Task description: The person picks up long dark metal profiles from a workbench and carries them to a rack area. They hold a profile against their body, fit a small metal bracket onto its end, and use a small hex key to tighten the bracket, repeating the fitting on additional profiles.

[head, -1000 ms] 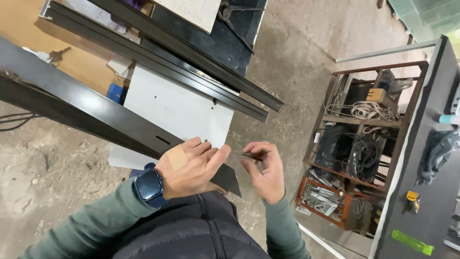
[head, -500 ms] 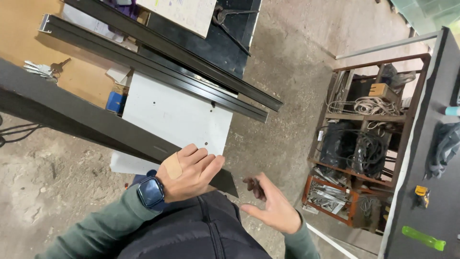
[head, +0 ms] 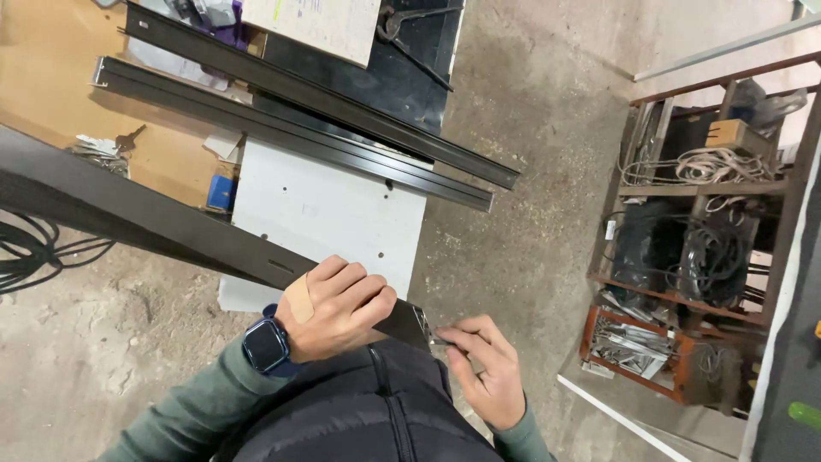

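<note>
Taking the long dark metal profile [head: 154, 218] as the landmark, it runs from the left edge down toward the person's body, its near end at the waist. Left of it and below, black cables [head: 43, 257] lie coiled on the concrete floor [head: 547, 154]. Above its far stretch, a bunch of keys [head: 107, 145] rests on the wooden bench [head: 60, 51], and a small blue box [head: 221, 192] sits just beyond the profile's upper edge. Two more dark rails [head: 291, 128] lie across the bench well above the profile, roughly parallel to it, with a white panel [head: 333, 210] between them and it.

The left hand [head: 338, 308], with a plaster on its back and a dark-faced watch [head: 267, 345] on the wrist, lies over the profile close to its near end, fingers curled down on it in a firm clasp. Just past that end, the right hand [head: 483, 368] has thumb and forefinger nearly pinched together at the profile's cut face; they may hold a small part, but it is too small to tell. Far right of the profile stands a rusty shelf rack [head: 684, 282] holding coiled hoses and wires.
</note>
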